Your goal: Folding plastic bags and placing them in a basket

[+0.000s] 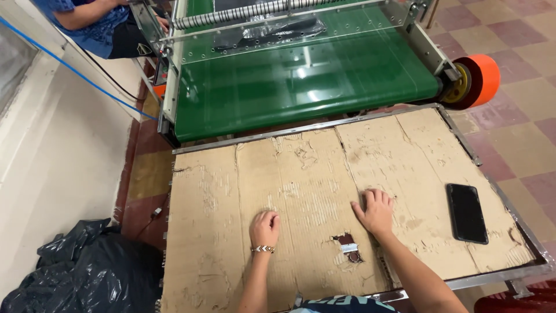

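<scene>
Both hands, left [264, 228] loosely curled and right [376, 211] flat, rest empty on the cardboard-topped desk [301, 191] near a black phone [467, 213], waiting below the green conveyor [301, 87].

The co-worker [95, 23] and the black bag [81, 272] are cut off by the frame's edges, the co-worker's hands hidden.

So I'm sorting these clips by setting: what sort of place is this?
Probably a small workshop or packing room. A green conveyor belt with an orange roller feeds a metal-framed table topped with worn cardboard, where both hands rest.
</scene>
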